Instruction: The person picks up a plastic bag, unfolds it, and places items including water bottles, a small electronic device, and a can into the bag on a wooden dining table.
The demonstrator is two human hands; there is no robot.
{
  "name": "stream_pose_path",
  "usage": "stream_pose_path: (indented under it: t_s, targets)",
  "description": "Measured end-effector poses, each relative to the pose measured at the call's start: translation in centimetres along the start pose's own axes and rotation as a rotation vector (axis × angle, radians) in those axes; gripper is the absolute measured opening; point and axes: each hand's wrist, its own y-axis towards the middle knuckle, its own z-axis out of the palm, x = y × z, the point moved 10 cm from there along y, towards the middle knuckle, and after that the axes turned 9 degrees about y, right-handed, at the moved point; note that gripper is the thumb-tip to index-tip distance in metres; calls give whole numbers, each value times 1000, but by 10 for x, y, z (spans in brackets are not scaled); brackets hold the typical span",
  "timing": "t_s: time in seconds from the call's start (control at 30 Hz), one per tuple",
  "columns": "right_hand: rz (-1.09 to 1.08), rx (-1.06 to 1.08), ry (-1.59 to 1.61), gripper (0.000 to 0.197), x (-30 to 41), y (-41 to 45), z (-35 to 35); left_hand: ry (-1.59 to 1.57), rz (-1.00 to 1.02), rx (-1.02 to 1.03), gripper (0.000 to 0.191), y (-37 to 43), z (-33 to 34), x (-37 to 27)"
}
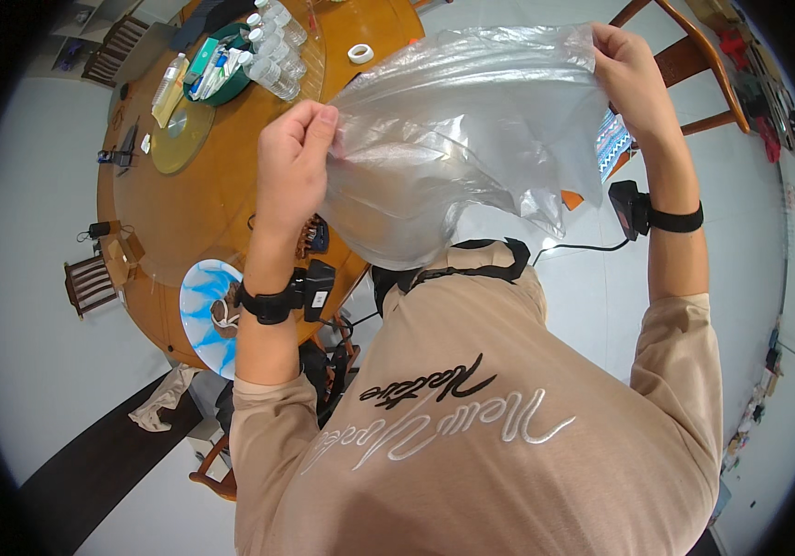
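Note:
A translucent grey plastic bag (453,139) is stretched out in the air between my two hands. My left hand (297,156) pinches its left edge, thumb on top. At the far right corner, my right hand (630,83) grips the bag's upper edge in its fingers. The bag's lower part hangs loose and wrinkled, close to my waist. Each forearm wears a black strap with a small device: the left device (317,288) and the right device (625,208). The bag covers part of the wooden table edge and part of the floor behind it.
On the round wooden table (231,187) stand several plastic water bottles (276,52), a green basket (231,90) of small packages, and a white tape roll (361,53). A blue-and-white bowl (206,316) sits left of my left forearm. A wooden chair (700,62) stands at the right.

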Motion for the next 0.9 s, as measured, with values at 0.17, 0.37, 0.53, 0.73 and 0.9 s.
stream_pose_path:
  t_s: [0.17, 0.37, 0.53, 0.73, 0.9]
  targets:
    - [-33, -81, 188, 21, 13, 11, 5, 80, -16, -113, 31, 3, -29, -7]
    - [-32, -189, 426, 24, 19, 17, 4, 120, 36, -111, 29, 9, -53, -35]
    - [-28, -188, 549, 25, 7, 24, 4, 203, 62, -63, 27, 7, -63, -30]
    - [127, -182, 291, 23, -34, 28, -3, 199, -19, 167, 23, 0, -40, -10]
    - [94, -124, 279, 25, -46, 27, -3, 375, 98, 246, 29, -9, -18, -26]
